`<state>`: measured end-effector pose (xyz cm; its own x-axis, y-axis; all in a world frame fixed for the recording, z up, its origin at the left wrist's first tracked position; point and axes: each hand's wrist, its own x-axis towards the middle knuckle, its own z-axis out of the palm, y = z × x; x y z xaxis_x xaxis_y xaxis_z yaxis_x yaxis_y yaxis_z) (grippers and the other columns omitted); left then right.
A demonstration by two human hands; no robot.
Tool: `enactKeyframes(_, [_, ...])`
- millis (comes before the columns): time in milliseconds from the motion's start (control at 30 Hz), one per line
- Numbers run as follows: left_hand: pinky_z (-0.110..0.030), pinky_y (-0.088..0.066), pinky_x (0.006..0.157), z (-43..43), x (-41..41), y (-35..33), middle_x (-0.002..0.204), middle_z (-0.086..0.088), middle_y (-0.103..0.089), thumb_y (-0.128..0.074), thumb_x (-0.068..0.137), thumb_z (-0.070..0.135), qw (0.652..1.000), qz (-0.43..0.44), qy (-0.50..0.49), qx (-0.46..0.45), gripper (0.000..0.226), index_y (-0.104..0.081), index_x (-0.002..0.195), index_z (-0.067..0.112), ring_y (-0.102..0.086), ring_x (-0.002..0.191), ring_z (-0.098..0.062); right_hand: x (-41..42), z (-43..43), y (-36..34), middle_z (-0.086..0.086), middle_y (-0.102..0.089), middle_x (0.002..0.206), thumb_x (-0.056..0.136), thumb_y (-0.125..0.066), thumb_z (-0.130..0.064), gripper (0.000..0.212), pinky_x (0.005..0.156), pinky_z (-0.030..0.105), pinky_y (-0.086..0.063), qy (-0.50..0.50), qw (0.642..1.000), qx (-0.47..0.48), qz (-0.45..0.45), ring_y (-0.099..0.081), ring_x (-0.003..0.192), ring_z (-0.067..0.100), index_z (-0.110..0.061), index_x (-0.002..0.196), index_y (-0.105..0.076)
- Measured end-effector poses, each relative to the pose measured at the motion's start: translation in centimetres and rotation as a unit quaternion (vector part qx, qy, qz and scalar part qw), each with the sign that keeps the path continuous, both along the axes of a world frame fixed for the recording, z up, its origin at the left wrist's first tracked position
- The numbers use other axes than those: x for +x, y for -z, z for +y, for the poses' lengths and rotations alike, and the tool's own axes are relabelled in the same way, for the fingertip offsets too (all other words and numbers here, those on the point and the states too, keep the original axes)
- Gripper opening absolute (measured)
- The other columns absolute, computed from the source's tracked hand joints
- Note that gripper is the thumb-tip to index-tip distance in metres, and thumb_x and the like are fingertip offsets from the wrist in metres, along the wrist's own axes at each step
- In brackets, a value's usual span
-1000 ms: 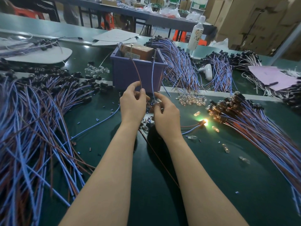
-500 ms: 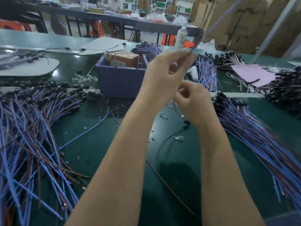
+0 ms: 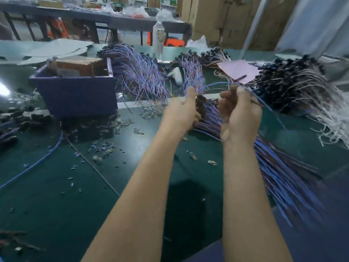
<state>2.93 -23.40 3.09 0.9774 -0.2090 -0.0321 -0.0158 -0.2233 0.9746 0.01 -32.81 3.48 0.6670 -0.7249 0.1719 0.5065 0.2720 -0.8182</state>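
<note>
A: What is closest to us?

B: The green table. Tiny dark bits lie all over it. One long blue cord lies flat on the left.

A: And on the right?

B: A big bundle of blue and brown strands lies on the table. It runs from under the hands out to the near right side.

A: What are the hands doing?

B: Both are up above the table. The right hand pinches a thin blue wire between thumb and fingers. The wire pokes out on both sides of that hand, up in the air over the bundle.

A: And the other one?

B: The left hand is just beside it, thumb up. It is too blurry, so I cannot tell if it holds anything.

A: Any boxes?

B: Yes, a purple bin stands on the table, left of the hands and farther back. A brown carton sits inside it. I cannot see what is in the carton.

A: What is next to the bin?

B: A little pile of clear bulbs lies on the table, just to its right.

A: And far back?

B: A pink paper lies on a heap of white strands with dark caps. A bottle stands upright behind them all.
</note>
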Motion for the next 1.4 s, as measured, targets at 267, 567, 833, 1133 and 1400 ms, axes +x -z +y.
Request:
enactKeyframes(267, [-0.012,-0.015,0.029,-6.9,1.2,3.2,0.036,0.007,-0.034,-0.024,0.103,0.039,0.764,0.371,0.162,-0.503,0.044,-0.037,0.07,0.014,-0.025,0.024,-0.001,-1.4,-3.0,3.2,-0.002,-0.06,0.053,0.096,-0.045,-0.01,0.017,0.043,0.015,-0.044,0.018,0.978,0.208,0.016,-0.053,0.043,0.005,-0.013,0.085,-0.058])
enactKeyframes(567, [-0.036,-0.053,0.08,-11.0,4.3,5.0,0.08,-0.016,-0.069,-0.04,0.099,0.018,1.0,-0.004,0.01,-0.006,0.033,-0.064,0.083,0.002,-0.065,0.078,-0.028,-1.6,-4.7,6.1,0.009,-0.068,0.065,0.095,-0.048,-0.015,0.029,0.056,0.028,-0.054,-0.032,0.957,-0.084,0.275,-0.066,0.057,0.019,-0.003,0.074,-0.063])
enactKeyframes(833, [-0.033,-0.047,0.084,-9.2,6.8,6.5,0.106,-0.018,-0.068,-0.051,0.094,0.039,0.968,-0.082,0.007,0.239,0.043,-0.065,0.1,-0.001,-0.061,0.104,-0.033,0.3,-5.3,7.2,0.011,-0.069,0.098,0.089,-0.05,-0.013,0.019,0.077,0.029,-0.043,0.068,0.789,-0.438,0.425,-0.06,0.095,0.029,-0.012,0.098,-0.067])
enactKeyframes(1133, [-0.031,-0.046,0.081,-12.4,7.6,7.3,0.114,-0.019,-0.064,-0.049,0.096,0.03,0.976,-0.009,0.044,0.213,0.035,-0.059,0.109,0.0,-0.061,0.101,-0.035,2.8,-8.0,7.8,0.011,-0.068,0.109,0.09,-0.053,-0.013,0.022,0.083,0.028,-0.04,0.071,0.781,-0.405,0.47,-0.057,0.106,0.029,-0.009,0.105,-0.069])
enactKeyframes(1400, [-0.031,-0.038,0.078,-16.1,8.4,6.6,0.121,-0.02,-0.059,-0.046,0.094,0.015,0.971,-0.019,0.113,0.208,0.025,-0.057,0.111,0.0,-0.055,0.109,-0.034,5.2,-11.2,8.3,0.011,-0.065,0.112,0.09,-0.05,-0.013,0.026,0.073,0.024,-0.035,0.131,0.797,-0.333,0.487,-0.056,0.106,0.028,-0.007,0.111,-0.064])
